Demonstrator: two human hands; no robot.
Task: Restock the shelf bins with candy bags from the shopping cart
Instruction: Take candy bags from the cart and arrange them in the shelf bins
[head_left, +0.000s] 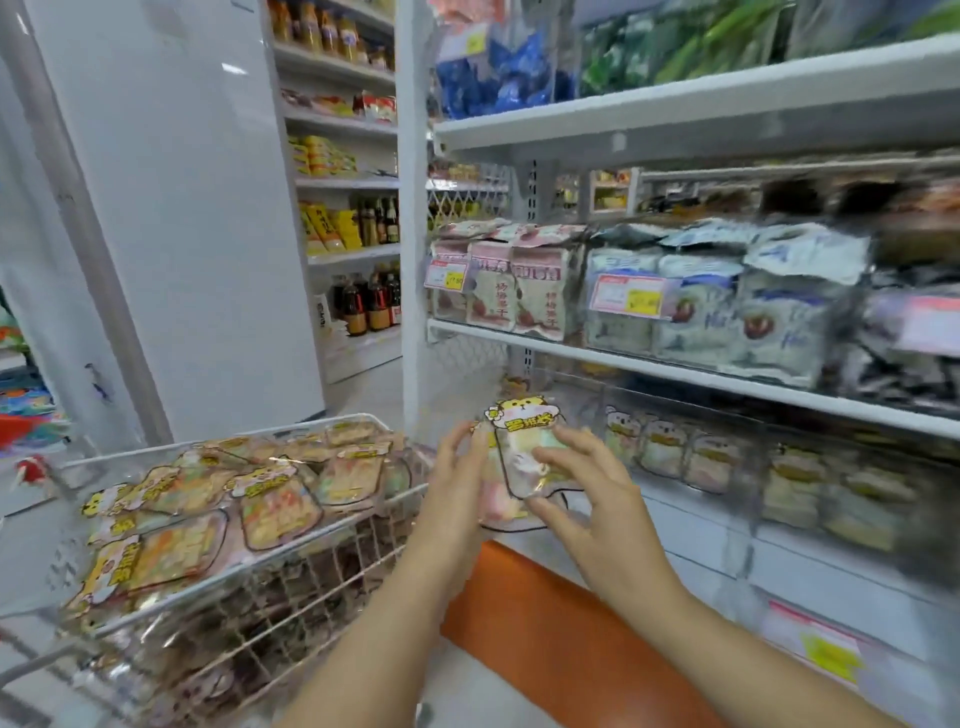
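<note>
Holding one candy bag (524, 457) upright between both hands, just in front of the low shelf bins (675, 447) and right of the shopping cart (332, 525). Left hand (457, 478) pressed flat to the bag's left edge, right hand (582, 478) spread over its front with fingertips on the plastic — a light pinch, not a closed fist. Could slip out and fall to the floor, since glossy film gives little grip. Could also catch on the bin's clear front wall and fold over, or knock the standing bags (660, 441) already there. Shaped like a jar, transparent, with pastel sweets inside and a yellow cartoon animal label on top — soft, crinkly, probably light. Many more of the same piled flat in the cart.
</note>
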